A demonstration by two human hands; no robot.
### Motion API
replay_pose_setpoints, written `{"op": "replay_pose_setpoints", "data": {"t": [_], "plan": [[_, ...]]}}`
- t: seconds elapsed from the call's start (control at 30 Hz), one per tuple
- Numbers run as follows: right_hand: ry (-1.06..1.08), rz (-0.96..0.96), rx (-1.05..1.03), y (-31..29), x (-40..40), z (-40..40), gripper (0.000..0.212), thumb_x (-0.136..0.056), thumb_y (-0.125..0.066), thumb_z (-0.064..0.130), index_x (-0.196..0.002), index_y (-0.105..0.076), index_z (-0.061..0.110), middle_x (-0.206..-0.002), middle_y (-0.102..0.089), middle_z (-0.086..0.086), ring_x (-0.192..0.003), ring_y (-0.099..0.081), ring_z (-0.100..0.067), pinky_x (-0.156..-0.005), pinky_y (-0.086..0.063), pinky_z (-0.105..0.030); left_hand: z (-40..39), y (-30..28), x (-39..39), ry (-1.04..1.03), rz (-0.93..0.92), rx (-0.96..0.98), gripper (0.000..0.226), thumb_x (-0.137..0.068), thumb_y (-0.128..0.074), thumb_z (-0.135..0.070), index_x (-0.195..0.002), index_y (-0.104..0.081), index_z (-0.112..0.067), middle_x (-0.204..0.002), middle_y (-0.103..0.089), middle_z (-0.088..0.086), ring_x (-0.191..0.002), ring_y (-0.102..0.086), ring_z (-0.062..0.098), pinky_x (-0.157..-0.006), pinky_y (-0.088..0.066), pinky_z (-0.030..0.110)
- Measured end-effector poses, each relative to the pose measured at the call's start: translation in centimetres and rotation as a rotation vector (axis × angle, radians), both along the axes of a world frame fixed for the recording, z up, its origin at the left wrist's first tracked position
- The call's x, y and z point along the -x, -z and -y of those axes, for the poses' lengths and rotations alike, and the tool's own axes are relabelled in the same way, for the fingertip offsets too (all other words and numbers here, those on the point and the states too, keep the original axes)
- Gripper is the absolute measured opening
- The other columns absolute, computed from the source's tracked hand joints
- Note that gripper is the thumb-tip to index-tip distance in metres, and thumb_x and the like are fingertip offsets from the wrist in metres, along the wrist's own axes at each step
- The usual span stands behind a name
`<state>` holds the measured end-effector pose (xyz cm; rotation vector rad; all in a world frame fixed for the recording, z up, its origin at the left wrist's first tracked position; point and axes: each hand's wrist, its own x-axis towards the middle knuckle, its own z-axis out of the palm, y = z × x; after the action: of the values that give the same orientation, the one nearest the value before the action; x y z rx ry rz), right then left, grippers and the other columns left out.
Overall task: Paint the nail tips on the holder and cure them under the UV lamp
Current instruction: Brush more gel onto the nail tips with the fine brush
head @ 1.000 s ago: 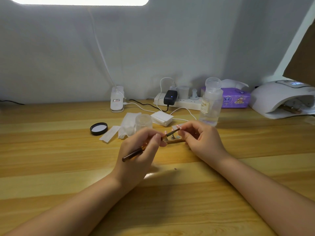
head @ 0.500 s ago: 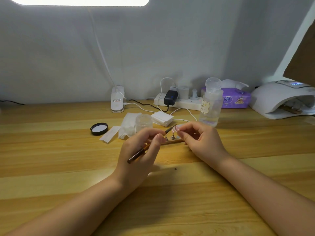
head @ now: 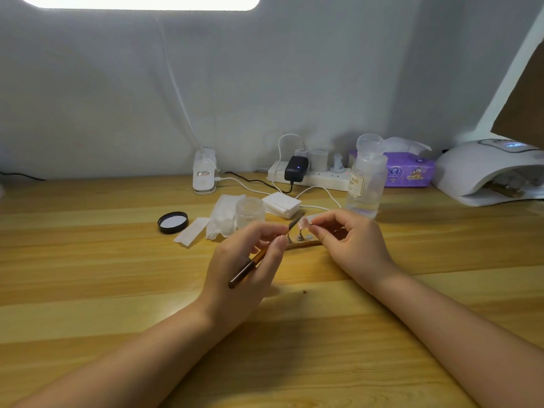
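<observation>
Left hand [head: 247, 260] pinches brush [head: 259, 259], bristles at pink nail tip [head: 303, 223]. Right hand [head: 350, 245] pinches that tip above wooden holder [head: 303, 245] on desk [head: 117, 290]. Advice: brace wrists on desk, thin strokes base to edge, keep fingertips off wet gel. Bottle [head: 365, 184] label reads "NAIL". UV lamp [head: 488, 172] far right, display lit, unreadable.

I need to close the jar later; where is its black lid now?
In the head view, the black lid lies on the wooden table, left of the white wipes and the open jar.
</observation>
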<state>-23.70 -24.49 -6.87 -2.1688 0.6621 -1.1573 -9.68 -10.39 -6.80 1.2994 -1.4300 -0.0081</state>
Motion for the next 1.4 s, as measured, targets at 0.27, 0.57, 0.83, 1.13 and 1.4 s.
{"op": "replay_pose_setpoints", "data": {"t": [0.27,0.57,0.83,1.13,1.4], "plan": [[0.033,-0.011,0.031,0.2,-0.07,0.19,0.011,-0.081,-0.074,0.01,-0.087,-0.073,0.019,-0.079,-0.069,0.009,-0.074,-0.063,-0.006,-0.068,-0.051,-0.022,-0.22,-0.17,0.04,0.007,0.016,-0.013,0.028,-0.088,-0.054,-0.03,-0.093,-0.072,-0.008,-0.083,-0.071,-0.001,-0.081,-0.068,0.018,-0.072,-0.054,0.044],[0.041,-0.018,0.056,0.25,-0.06,0.33,0.012,-0.081,-0.074,0.011,-0.085,-0.073,0.023,-0.077,-0.069,0.009,-0.074,-0.062,-0.008,-0.067,-0.05,-0.025,-0.03,-0.17,0.02,-0.01,0.081,0.038,0.028,-0.091,-0.057,-0.026,-0.107,-0.072,-0.008,-0.093,-0.074,0.0,-0.088,-0.07,0.016,-0.073,-0.056,0.045],[0.053,-0.001,0.05,0.2,-0.02,0.25,0.01,-0.082,-0.073,0.011,-0.086,-0.075,0.02,-0.077,-0.071,0.006,-0.072,-0.062,-0.007,-0.065,-0.049,-0.021,-0.22,0.0,0.04,-0.032,0.021,-0.012,0.024,-0.086,-0.053,-0.03,-0.09,-0.073,-0.015,-0.081,-0.072,-0.007,-0.08,-0.068,0.011,-0.071,-0.052,0.03],[0.036,-0.014,0.069,0.16,-0.05,0.21,0.011,-0.081,-0.074,0.009,-0.088,-0.075,0.018,-0.078,-0.068,0.013,-0.076,-0.062,-0.004,-0.065,-0.046,-0.01,-0.06,0.0,-0.13,0.021,-0.024,0.015,0.023,-0.09,-0.056,-0.029,-0.103,-0.072,-0.019,-0.09,-0.075,-0.003,-0.088,-0.07,0.019,-0.075,-0.054,0.048],[0.01,-0.004,0.075,0.09,-0.03,0.17,0.012,-0.083,-0.072,0.009,-0.089,-0.074,0.02,-0.078,-0.069,0.011,-0.072,-0.062,-0.006,-0.062,-0.049,-0.017,-0.25,-0.21,0.13,0.026,-0.062,0.023,0.024,-0.091,-0.053,-0.027,-0.097,-0.071,-0.013,-0.084,-0.073,-0.002,-0.084,-0.07,0.019,-0.074,-0.056,0.043]]}}
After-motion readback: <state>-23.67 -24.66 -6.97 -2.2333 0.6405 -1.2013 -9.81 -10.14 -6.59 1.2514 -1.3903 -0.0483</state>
